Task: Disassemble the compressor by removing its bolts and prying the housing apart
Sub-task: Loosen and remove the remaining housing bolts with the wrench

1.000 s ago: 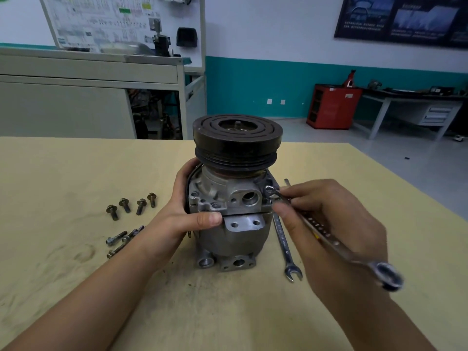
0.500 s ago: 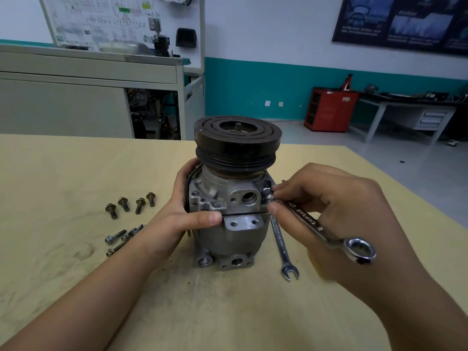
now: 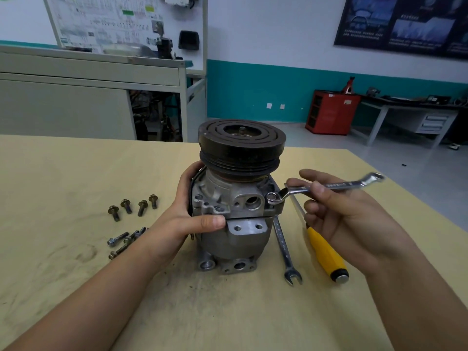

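The grey metal compressor (image 3: 235, 239) stands upright on the wooden table (image 3: 76, 173), its black pulley (image 3: 241, 145) on top. My left hand (image 3: 187, 221) grips the housing from the left, thumb across the front seam. My right hand (image 3: 336, 214) pinches a chrome combination wrench (image 3: 326, 186) between thumb and fingers. The wrench's ring end sits on a bolt head (image 3: 272, 198) at the housing's upper right corner, and its shaft points to the right, nearly level.
Several removed bolts (image 3: 133, 206) lie in a row at the left, with several longer bolts (image 3: 121, 243) below them. A second wrench (image 3: 285, 249) and a yellow-handled screwdriver (image 3: 326, 254) lie on the table right of the compressor. Benches and a red cabinet stand behind.
The wrench has swung counterclockwise on the bolt, its free end going from near me, low right, up to the far right. My right hand rose with it, uncovering the screwdriver.
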The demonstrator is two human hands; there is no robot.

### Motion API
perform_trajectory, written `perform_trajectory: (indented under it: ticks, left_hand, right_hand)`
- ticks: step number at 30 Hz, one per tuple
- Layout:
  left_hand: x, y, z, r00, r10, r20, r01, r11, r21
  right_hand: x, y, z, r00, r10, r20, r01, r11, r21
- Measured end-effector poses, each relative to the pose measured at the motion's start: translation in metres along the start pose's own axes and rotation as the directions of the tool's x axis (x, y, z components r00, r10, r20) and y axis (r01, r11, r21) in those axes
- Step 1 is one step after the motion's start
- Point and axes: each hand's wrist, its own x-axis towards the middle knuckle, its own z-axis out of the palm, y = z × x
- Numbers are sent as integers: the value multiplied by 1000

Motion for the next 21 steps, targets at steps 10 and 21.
perform_trajectory:
  ticks: [10, 21]
  left_hand:
    - [2, -1, -2, 1000, -5, 6, 5, 1000, 15]
    - [1, -2, -2, 1000, -7, 5, 7, 999, 36]
  right_hand:
    - [36, 1, 20, 997, 60, -49, -65, 991, -120]
    - [-7, 5, 25, 897, -384, -218, 398, 917, 23]
